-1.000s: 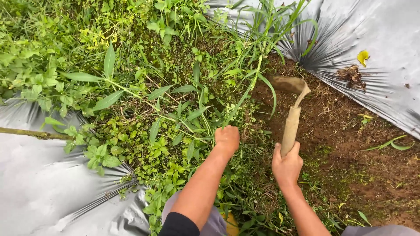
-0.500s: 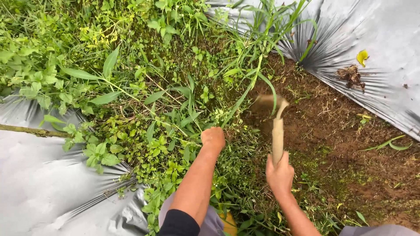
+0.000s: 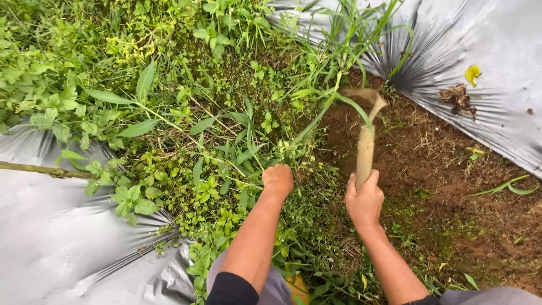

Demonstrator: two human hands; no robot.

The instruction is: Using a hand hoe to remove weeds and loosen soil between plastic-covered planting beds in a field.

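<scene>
Weedy ground: 2 hands, left hand (image 3: 278,181) fisting weeds (image 3: 214,164), right hand (image 3: 365,200) gripping 1 hoe (image 3: 366,148).

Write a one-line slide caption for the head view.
Right hand swings a wooden-handled hoe at bare soil while left hand grips weeds between silver plastic sheets.
</scene>
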